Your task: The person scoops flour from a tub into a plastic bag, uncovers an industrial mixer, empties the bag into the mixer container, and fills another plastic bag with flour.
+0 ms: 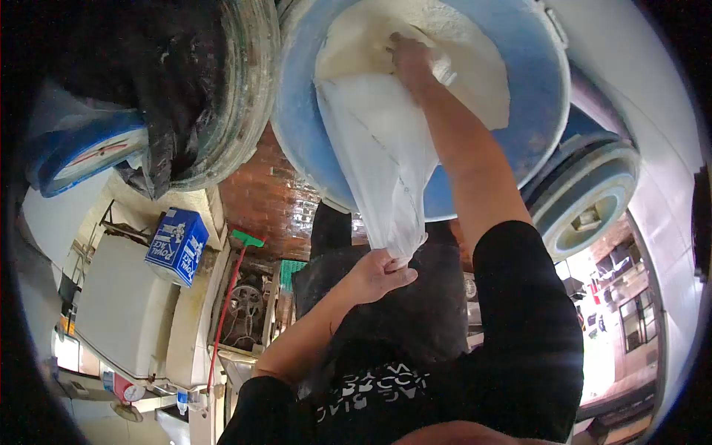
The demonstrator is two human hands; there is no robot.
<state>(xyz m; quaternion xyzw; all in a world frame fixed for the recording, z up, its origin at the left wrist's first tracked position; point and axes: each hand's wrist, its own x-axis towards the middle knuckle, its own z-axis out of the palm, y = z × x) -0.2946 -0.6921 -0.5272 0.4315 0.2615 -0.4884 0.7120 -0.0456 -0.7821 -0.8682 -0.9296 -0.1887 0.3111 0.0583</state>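
Observation:
A long translucent white plastic bag stretches from inside a large blue barrel down over its near rim. My left hand is closed around the gathered lower end of the bag, in front of the dark apron. My right arm reaches into the barrel. There my right hand is at the pale powder, by the bag's upper end. Its fingers look curled, but what they grip, if anything, is hidden. A bit of white plastic shows beside the right wrist.
To the left stands another barrel with a black plastic liner and a blue dial scale. A blue box sits on a white surface. A red-handled green tool stands near. A blue round lid or tub is at right.

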